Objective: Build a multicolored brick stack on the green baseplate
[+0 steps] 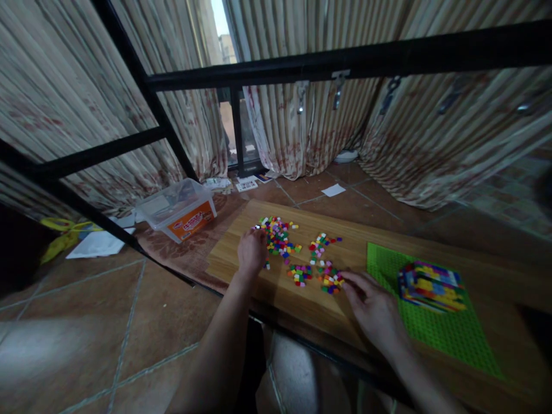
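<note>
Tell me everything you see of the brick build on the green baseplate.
The brick build is a low, blocky stack of small plastic-looking bricks, mixing red, yellow, blue, white and purple. It rests on the green baseplate, to the right of the right hand; neither hand touches it. Blur hides individual bricks, and whether it is hollow can't be told.

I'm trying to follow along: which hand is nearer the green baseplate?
Right. The right hand is just left of the green baseplate; the left hand is farther left, at the largest brick pile.
</note>
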A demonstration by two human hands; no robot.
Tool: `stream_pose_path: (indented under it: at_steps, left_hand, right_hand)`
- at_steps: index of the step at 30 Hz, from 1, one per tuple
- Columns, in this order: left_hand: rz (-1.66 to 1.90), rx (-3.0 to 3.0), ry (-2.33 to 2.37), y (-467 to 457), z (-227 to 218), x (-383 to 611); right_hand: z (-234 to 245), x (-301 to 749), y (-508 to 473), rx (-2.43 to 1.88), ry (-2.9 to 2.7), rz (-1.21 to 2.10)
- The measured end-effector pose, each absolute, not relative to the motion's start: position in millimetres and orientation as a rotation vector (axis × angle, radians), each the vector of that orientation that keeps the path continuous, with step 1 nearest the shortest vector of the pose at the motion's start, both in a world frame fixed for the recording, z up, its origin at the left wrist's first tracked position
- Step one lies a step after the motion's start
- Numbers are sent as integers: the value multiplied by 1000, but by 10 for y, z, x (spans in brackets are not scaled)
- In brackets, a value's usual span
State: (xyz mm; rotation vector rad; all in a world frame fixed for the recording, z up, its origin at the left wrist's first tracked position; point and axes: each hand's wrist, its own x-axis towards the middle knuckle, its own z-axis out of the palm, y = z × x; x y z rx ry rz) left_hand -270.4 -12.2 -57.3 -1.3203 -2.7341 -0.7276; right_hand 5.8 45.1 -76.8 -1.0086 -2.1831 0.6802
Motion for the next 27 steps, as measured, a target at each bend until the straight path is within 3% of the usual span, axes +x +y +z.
stream_pose_path:
  at_steps: [11,20,27]
  left_hand:
    - [-882,-1290,-2867,-84,-551,-2677]
    - [-2527,-1417,-2684,-67,-445,-2508]
    - [-3066,-1555,-2527,-9,-349,-2098]
  right_hand:
    - [-660,109,444,-1016,-2149,697]
    - [-570,89,414,-993,-2101,704]
    - [-528,-20,362,-956,-1868,932]
